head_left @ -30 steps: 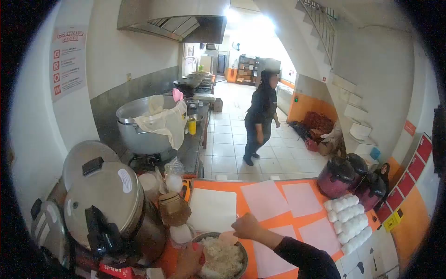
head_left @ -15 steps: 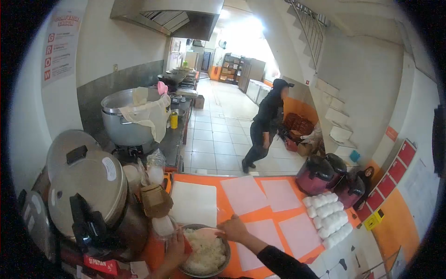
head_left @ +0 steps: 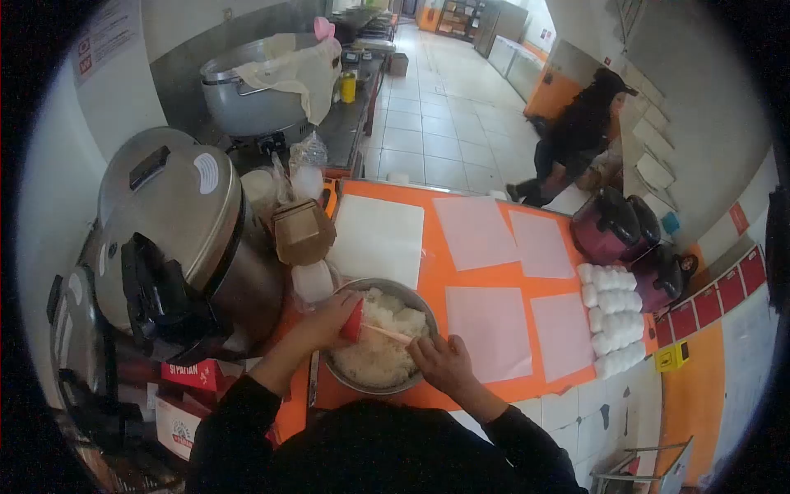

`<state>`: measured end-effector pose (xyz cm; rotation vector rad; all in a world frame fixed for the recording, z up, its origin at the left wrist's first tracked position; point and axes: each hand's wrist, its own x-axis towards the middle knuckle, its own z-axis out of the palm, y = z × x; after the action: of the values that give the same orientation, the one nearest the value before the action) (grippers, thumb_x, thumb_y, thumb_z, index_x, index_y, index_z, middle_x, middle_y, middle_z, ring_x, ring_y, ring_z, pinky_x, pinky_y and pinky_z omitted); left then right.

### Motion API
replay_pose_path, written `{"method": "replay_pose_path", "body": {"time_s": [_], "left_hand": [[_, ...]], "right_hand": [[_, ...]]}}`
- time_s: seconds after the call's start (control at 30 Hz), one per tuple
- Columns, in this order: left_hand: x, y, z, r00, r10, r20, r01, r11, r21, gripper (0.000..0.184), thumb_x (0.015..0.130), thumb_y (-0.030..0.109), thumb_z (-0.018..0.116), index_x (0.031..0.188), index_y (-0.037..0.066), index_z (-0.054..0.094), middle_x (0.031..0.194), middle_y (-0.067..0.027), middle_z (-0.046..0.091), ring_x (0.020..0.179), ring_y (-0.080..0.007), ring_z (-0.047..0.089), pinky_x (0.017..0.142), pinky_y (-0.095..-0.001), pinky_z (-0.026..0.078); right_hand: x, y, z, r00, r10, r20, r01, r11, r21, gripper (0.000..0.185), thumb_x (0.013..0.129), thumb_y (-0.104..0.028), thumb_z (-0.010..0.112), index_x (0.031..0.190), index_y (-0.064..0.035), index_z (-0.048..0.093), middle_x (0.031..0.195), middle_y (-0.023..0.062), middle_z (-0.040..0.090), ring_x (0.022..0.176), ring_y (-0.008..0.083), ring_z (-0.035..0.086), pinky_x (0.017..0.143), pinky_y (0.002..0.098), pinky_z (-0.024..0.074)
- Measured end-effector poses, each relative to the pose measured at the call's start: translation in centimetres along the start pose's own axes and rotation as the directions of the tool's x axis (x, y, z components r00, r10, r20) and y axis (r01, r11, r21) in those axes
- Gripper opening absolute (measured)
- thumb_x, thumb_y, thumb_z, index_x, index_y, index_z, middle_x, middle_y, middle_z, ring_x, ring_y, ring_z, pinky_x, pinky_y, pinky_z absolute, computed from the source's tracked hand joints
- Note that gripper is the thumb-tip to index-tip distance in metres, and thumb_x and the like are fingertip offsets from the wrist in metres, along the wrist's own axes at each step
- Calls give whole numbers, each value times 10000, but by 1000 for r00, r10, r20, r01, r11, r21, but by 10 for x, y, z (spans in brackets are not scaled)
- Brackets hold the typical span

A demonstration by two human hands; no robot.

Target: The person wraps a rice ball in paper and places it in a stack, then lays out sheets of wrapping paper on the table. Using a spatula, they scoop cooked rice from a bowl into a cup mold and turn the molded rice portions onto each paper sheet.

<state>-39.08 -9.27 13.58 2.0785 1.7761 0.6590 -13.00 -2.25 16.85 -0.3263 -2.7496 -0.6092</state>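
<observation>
A round metal bowl (head_left: pixel 396 286) full of white rice (head_left: pixel 370 361) stands at the front of the orange table. My left hand (head_left: pixel 319 326) is wrapped round a small red cup (head_left: pixel 353 322) over the bowl's left side. From the right, my right hand (head_left: pixel 445 362) grips the handle of a pale pink rice paddle (head_left: pixel 388 333), which reaches across the rice toward the cup's mouth. The cup's inside cannot be seen. Pink paper sheets (head_left: pixel 489 333) lie flat to the right of the bowl, and white paper (head_left: pixel 378 235) lies behind it.
A large steel rice cooker (head_left: pixel 173 222) stands close on my left, near a cardboard box (head_left: pixel 303 233). White wrapped rolls (head_left: pixel 617 321) line the table's right end, beside dark red rice cookers (head_left: pixel 605 226). A person in dark clothes (head_left: pixel 572 136) is beyond the table. A big pot (head_left: pixel 255 99) sits farther back.
My view has tilted down. The red cup and the paddle have come together over the rice. Beyond the table, the person has moved right and leans lower.
</observation>
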Motion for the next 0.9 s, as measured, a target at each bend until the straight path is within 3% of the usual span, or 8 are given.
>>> {"method": "replay_pose_path", "body": {"time_s": [0.13,0.23,0.33,0.43,0.5,0.67,0.7,0.9], "left_hand": [[-3,19,-14,995,-53,80,55,998,-23,805,572,186,753,1237,5,336,1249,-204,380,1154,-380,387,966,-398,350],[-1,24,-18,985,-64,158,68,997,-23,826,574,183,758,1249,7,314,1259,-213,369,1143,-386,395,966,-397,348],[-1,25,-9,986,-83,144,97,991,-88,845,576,183,763,1256,1,295,1261,-222,362,1148,-396,384,960,-403,349],[-2,27,6,996,27,86,-27,1000,8,846,589,198,758,1256,-9,281,1214,-232,383,1131,-395,390,949,-410,353],[-2,42,14,984,-157,82,158,987,-8,849,587,216,758,1244,-30,281,1176,-238,386,1103,-400,399,933,-428,358],[-1,63,38,933,-358,-31,358,934,0,858,569,258,762,1210,-60,288,1138,-241,382,1053,-411,404,891,-445,372],[1,68,40,895,-446,-35,446,895,7,853,563,266,763,1195,-67,296,1126,-241,379,1038,-413,405,880,-449,373],[4,67,42,915,-396,-74,399,917,28,779,573,254,748,1154,-51,329,1080,-244,386,1011,-397,408,878,-446,360]], "right_hand": [[-4,-2,3,999,-5,-52,5,1000,8,209,719,-218,538,903,-119,553,775,-14,491,738,171,483,647,356,352],[7,11,-25,990,125,-73,-114,984,141,154,729,-206,530,854,-120,552,765,-2,496,716,179,490,649,368,344],[25,31,-60,903,357,238,-369,929,6,129,797,-231,541,748,-112,548,655,41,530,615,206,517,622,379,317],[43,41,-37,830,375,412,-415,910,9,121,797,-222,529,749,-113,552,667,38,554,612,216,541,634,381,328],[40,19,-21,842,305,445,-328,944,-28,131,807,-235,522,754,-120,555,672,41,572,623,212,568,642,374,346],[31,-10,-15,783,359,508,-473,874,112,154,807,-262,534,738,-125,543,631,37,568,592,211,580,557,360,365],[30,-10,-12,783,356,511,-470,875,111,154,807,-262,534,738,-125,543,631,37,568,592,211,580,557,360,365],[22,-21,-12,928,306,210,-353,903,243,165,801,-249,538,708,-114,517,607,29,545,567,204,565,523,334,360]]}}
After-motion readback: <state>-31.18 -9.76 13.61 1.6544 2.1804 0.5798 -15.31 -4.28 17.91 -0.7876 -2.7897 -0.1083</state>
